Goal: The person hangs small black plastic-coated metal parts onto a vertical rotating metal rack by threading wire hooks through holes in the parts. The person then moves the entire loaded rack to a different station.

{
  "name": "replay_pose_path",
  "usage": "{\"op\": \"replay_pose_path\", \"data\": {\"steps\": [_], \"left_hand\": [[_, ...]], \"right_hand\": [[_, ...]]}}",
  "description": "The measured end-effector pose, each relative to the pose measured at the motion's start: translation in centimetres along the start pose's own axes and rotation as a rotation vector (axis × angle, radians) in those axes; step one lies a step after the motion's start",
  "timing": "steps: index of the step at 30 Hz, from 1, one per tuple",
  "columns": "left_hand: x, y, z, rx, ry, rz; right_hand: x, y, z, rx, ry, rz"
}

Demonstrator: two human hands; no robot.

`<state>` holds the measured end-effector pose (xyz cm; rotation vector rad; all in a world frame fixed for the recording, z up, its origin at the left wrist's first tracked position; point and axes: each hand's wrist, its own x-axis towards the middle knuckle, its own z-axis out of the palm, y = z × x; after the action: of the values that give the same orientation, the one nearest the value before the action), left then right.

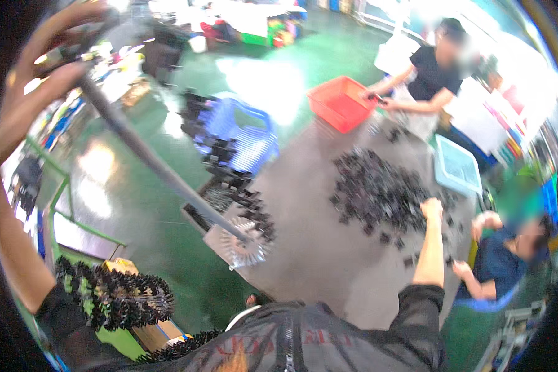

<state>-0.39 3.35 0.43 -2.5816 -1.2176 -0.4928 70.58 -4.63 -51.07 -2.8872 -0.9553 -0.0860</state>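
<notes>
High at the left, my left hand (40, 77) curls its thumb and fingers round the upper end of a long grey rod (152, 164). The rod slants down to a round slotted metal disc (242, 242) at the table's left corner. A row of small black pieces (226, 167) runs beside the disc and up past a blue basket. My right hand (432, 211) is closed at the right edge of a heap of small black parts (378, 192) on the grey table (310, 229). Whatever lies in its fingers is too small to make out.
A blue plastic basket (270, 146) stands beyond the table's left edge. A red tray (328, 105) and a light blue bin (457, 166) sit at its far side. Two co-workers (431, 74) work across and at the right. Bundles of black parts (121, 294) lie lower left.
</notes>
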Motion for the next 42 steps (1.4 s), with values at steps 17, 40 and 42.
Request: {"op": "replay_pose_path", "data": {"steps": [17, 40, 42], "left_hand": [[0.5, 4.6, 0.5, 0.316, 0.146, 0.197], [-0.5, 2.7, 0.1, 0.23, 0.166, 0.255], [-0.8, 3.1, -0.1, 0.107, 0.154, 0.192]], "right_hand": [[-32.1, -40.4, -41.0, 1.337, 0.747, -1.303], [-24.0, -34.4, -40.4, 1.783, -0.525, -1.081], [-24.1, -34.4, -40.5, 1.821, -0.444, -0.988]]}}
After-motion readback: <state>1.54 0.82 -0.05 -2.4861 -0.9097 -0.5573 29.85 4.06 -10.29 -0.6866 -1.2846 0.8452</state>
